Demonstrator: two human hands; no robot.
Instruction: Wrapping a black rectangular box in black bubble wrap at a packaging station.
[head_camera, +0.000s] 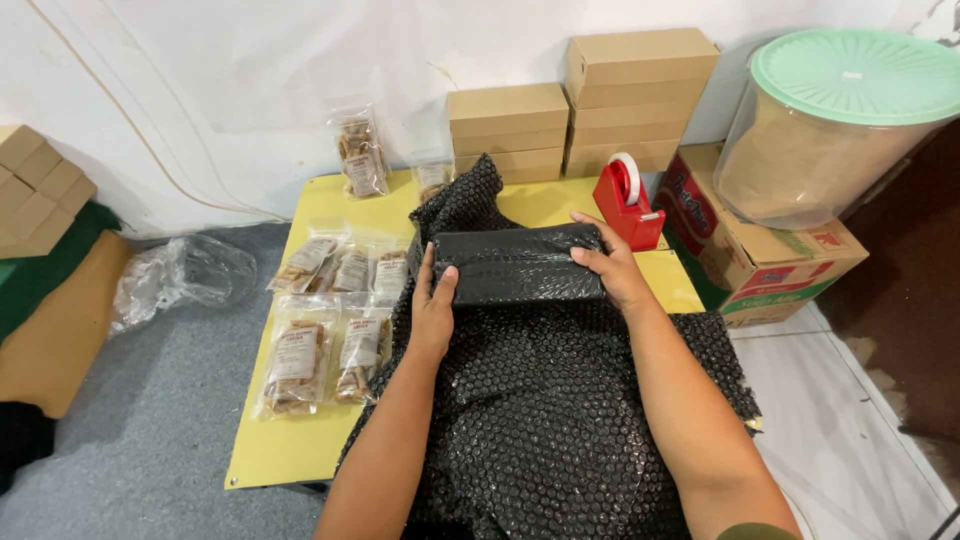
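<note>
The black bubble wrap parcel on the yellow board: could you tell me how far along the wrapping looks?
Done: the black bubble wrap already covers the box-shaped parcel on the sides in view. In hand: the left hand and right hand press its two ends. Left: no tape shows on it, the red tape dispenser stands untouched, and a long sheet trails loose. Clear snack packets lie unwrapped beside it.

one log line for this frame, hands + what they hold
left hand: grips left end of wrapped box | right hand: grips right end | box: in black bubble wrap | nearby: snack packets, red tape dispenser
</note>
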